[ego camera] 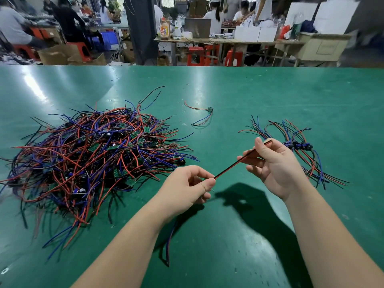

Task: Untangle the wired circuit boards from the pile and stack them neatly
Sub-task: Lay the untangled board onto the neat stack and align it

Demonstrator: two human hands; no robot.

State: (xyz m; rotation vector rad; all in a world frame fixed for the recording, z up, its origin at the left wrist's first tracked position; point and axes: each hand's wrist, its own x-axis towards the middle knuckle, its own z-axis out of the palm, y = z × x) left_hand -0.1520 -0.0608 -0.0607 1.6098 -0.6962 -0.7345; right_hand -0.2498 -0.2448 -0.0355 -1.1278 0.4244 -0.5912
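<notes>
Nearest the person, blue and red leads (169, 235) hang below the left hand (187, 187), which pinches one end of a red-and-black wire pair (230, 168) between thumb and fingers. The pair runs taut up to the right hand (276, 165), whose thumb and curled fingers grasp it. Its board is hidden, possibly inside a hand.

Step judged: straightening one freed unit before stacking.

Just beyond the right hand lies the small stack (299, 145), boards aligned and wires fanned. The tangled pile (93, 154) sits well to the left and looks mostly unsorted. Farther off, a lone board (208, 110) lies on the green table (249, 90).

Next move likely needs the unit laid on the stack with its wires parallel.
</notes>
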